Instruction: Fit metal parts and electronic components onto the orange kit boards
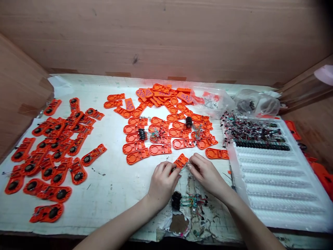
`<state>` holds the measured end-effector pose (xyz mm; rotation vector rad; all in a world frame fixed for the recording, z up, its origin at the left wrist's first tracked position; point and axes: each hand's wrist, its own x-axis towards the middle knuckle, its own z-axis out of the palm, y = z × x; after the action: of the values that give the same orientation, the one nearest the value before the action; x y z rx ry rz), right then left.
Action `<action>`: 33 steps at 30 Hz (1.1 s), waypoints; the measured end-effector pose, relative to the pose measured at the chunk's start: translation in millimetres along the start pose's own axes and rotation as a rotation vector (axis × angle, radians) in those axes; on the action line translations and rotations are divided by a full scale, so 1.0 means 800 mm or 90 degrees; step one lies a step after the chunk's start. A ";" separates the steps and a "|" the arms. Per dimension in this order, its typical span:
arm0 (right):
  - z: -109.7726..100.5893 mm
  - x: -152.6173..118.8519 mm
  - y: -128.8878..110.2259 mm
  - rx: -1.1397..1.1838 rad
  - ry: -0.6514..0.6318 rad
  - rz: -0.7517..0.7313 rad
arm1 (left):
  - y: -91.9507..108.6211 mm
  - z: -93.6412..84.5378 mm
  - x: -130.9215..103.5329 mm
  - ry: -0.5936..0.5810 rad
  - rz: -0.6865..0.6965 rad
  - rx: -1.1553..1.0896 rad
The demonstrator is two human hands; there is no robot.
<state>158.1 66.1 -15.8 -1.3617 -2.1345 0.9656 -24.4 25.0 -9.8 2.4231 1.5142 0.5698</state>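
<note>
An orange plastic casing half is held low over the table, its far end sticking out between my hands. My left hand has its fingers closed around the near left side of this piece, hiding most of it. The fingertips of my right hand pinch together at its right edge, where something thin and pale shows, too small to name. Just below my hands lies a bundle of black round speakers with coloured wires and small circuit boards.
Orange casing halves lie in rows beyond my hands, with more piled behind. Casings fitted with speakers cover the left side. At right stands a white foam tray with wired parts; plastic bags lie behind. Cardboard walls enclose the table.
</note>
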 end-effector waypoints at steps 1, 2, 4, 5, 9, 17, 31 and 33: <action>0.001 0.001 0.001 -0.016 -0.002 0.001 | -0.002 0.001 -0.002 0.007 0.018 0.009; 0.003 0.002 0.002 -0.029 -0.003 0.001 | -0.005 0.002 -0.003 0.013 0.035 0.019; 0.005 0.005 0.003 -0.044 -0.003 0.008 | -0.008 0.001 -0.004 0.019 0.063 0.040; 0.006 0.006 0.003 -0.047 -0.003 0.014 | -0.010 0.001 -0.004 0.019 0.073 0.050; 0.006 0.009 0.002 -0.045 -0.018 0.036 | -0.011 0.000 -0.005 0.013 0.093 0.056; -0.006 0.018 -0.006 -0.089 -0.100 0.069 | -0.012 0.003 -0.005 0.016 0.080 0.021; -0.013 0.029 -0.008 -0.144 -0.184 0.101 | -0.018 0.006 -0.005 0.012 0.070 -0.025; -0.014 0.032 -0.010 -0.150 -0.199 0.106 | -0.018 0.007 -0.005 0.021 0.069 -0.025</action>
<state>149.3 90.8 -2.6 -1.6118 -2.4615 1.0795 -35.4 28.1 -21.1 2.4899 1.3765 0.6579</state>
